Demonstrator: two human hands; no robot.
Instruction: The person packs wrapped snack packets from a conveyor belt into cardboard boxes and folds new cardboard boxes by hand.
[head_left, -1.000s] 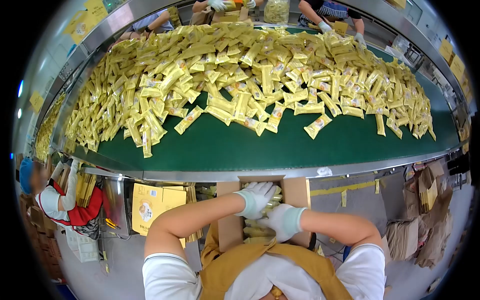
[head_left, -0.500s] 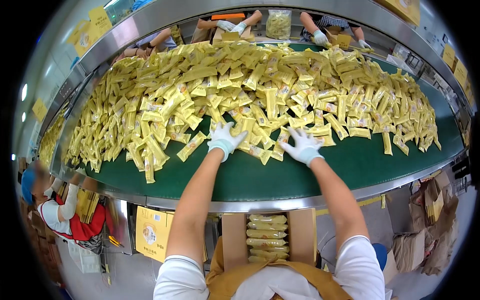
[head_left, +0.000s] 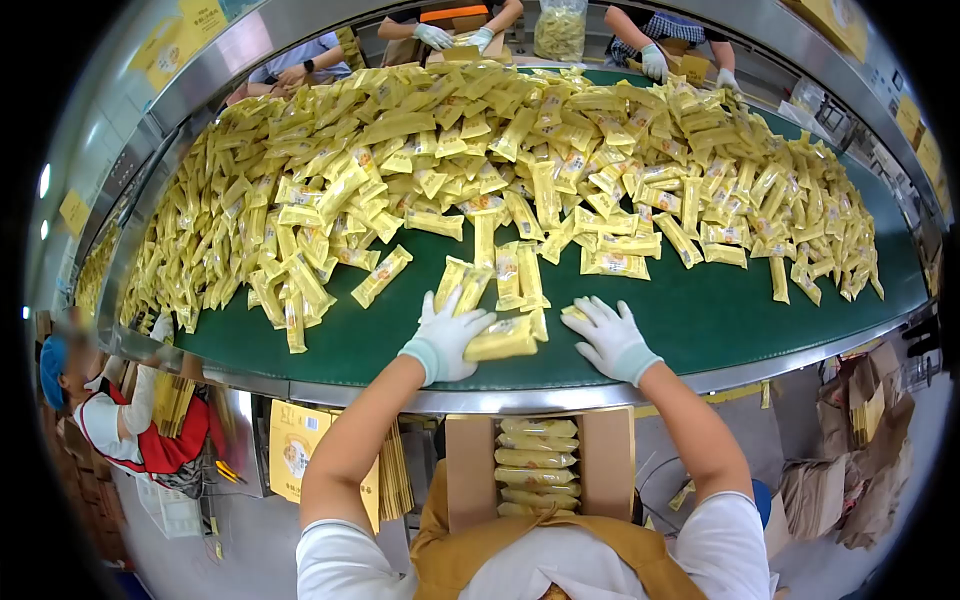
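Yellow packets (head_left: 505, 338), touched by spread left hand (head_left: 445, 338)

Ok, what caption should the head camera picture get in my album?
Gloved left hand and right hand at yellow packets on a green surface, an open box of packets lower in view.

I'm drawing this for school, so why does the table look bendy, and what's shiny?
In the head view, the metal edge of the green belt bows like a smile, probably from a wide lens, and the corners go black; also in the head view, glare whitens the metal rail at upper left.
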